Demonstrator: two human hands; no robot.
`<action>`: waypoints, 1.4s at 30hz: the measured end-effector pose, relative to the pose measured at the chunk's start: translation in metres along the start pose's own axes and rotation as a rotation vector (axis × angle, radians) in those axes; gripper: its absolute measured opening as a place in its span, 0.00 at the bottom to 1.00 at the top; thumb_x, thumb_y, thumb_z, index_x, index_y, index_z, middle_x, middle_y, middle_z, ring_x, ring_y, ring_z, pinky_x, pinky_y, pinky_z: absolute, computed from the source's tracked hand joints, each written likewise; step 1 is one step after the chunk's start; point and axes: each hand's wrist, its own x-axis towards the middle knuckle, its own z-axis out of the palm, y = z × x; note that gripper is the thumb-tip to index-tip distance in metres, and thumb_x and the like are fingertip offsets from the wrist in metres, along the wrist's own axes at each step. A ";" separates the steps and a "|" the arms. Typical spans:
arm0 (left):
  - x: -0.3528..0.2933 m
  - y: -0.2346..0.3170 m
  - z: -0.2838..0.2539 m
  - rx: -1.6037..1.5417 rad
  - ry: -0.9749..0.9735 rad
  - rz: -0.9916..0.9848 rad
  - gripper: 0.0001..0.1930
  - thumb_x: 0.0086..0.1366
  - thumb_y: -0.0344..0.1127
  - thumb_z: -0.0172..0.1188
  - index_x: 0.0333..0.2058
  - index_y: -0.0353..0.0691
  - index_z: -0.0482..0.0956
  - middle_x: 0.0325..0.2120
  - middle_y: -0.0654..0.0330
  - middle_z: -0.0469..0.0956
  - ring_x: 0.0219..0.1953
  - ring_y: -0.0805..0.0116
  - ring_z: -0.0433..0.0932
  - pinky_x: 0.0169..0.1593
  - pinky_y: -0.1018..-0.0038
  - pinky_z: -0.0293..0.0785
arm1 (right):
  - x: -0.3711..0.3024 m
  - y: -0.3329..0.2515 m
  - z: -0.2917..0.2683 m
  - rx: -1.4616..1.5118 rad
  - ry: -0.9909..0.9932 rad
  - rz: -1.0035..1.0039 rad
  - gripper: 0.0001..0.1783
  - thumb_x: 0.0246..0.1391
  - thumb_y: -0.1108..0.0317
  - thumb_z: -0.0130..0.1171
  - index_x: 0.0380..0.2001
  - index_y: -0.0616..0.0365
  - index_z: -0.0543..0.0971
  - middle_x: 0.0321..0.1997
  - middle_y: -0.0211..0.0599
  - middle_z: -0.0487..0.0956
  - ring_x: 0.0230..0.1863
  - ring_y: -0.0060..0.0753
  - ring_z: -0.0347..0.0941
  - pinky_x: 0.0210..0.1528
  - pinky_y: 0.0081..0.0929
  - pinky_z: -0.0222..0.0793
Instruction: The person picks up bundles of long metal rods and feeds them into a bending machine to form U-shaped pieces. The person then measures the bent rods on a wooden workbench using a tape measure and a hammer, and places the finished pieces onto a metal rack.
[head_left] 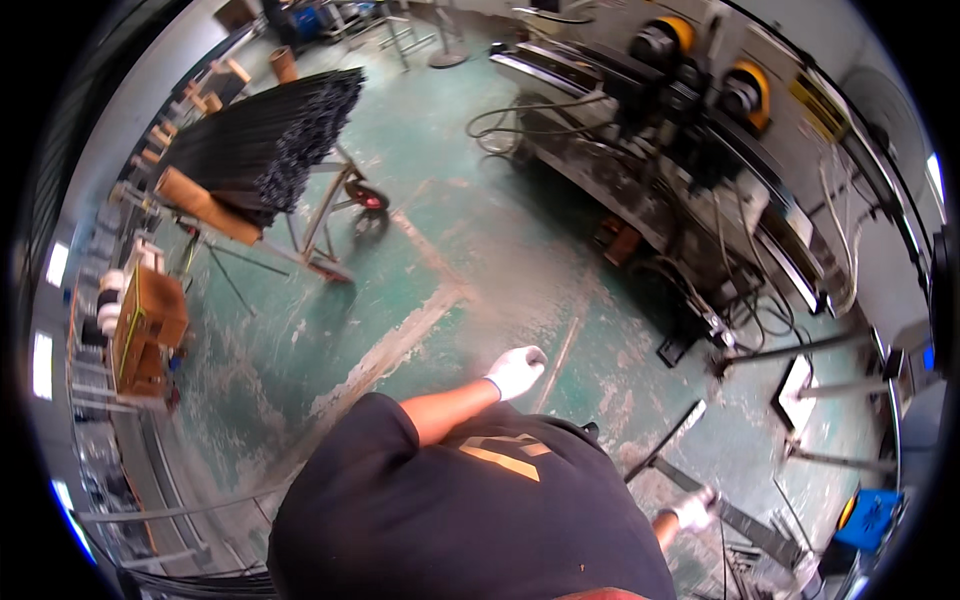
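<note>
My left hand (517, 372), in a white glove, is held in front of my dark shirt above the floor. Its fingers are curled in and nothing shows in them. Out to my right side, my right hand (695, 510) wears a white glove too. It is blurred and appears beside or over a flat grey metal bar (752, 532), part of a low stand; whether it touches or grips the bar I cannot tell.
Ahead on the left, a wheeled rack (325, 215) carries a bundle of long black bars (265, 145). A machine (640, 185) with yellow-and-black motors and loose cables stands ahead on the right. A brown wooden box (150, 325) is at far left, a blue box (872, 518) at lower right.
</note>
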 end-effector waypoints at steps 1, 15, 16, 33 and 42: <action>0.002 -0.008 -0.016 -0.039 0.035 0.006 0.13 0.71 0.39 0.60 0.48 0.40 0.85 0.43 0.49 0.87 0.48 0.54 0.86 0.54 0.63 0.80 | -0.061 -0.037 0.038 -0.047 -0.219 -0.005 0.16 0.60 0.64 0.71 0.48 0.61 0.88 0.50 0.42 0.89 0.49 0.36 0.82 0.58 0.36 0.76; 0.020 -0.111 -0.476 -0.174 1.028 0.277 0.07 0.72 0.22 0.61 0.44 0.36 0.85 0.39 0.63 0.85 0.42 0.76 0.81 0.49 0.76 0.78 | -0.547 -0.472 0.242 0.345 -1.381 -0.870 0.19 0.62 0.71 0.70 0.56 0.60 0.82 0.49 0.38 0.87 0.50 0.29 0.83 0.57 0.29 0.78; 0.022 -0.118 -0.507 -0.094 1.104 0.326 0.06 0.71 0.23 0.62 0.44 0.36 0.85 0.39 0.63 0.85 0.42 0.76 0.81 0.49 0.76 0.78 | -0.579 -0.496 0.243 0.307 -1.440 -0.912 0.21 0.60 0.70 0.71 0.56 0.59 0.82 0.49 0.40 0.87 0.49 0.29 0.83 0.56 0.29 0.78; 0.079 -0.181 -0.753 -0.093 1.350 -0.085 0.08 0.69 0.26 0.65 0.46 0.32 0.84 0.40 0.59 0.87 0.46 0.70 0.85 0.57 0.72 0.78 | -1.069 -0.758 0.404 -0.011 -1.504 -2.022 0.58 0.49 0.29 0.73 0.64 0.71 0.71 0.59 0.62 0.81 0.62 0.58 0.78 0.66 0.45 0.73; 0.087 -0.181 -0.762 -0.008 1.476 -0.053 0.05 0.65 0.30 0.68 0.38 0.37 0.87 0.31 0.52 0.86 0.34 0.63 0.88 0.43 0.70 0.82 | -1.165 -0.741 0.383 -0.283 -1.660 -2.057 0.31 0.58 0.40 0.68 0.48 0.58 0.89 0.51 0.51 0.88 0.55 0.50 0.86 0.59 0.40 0.80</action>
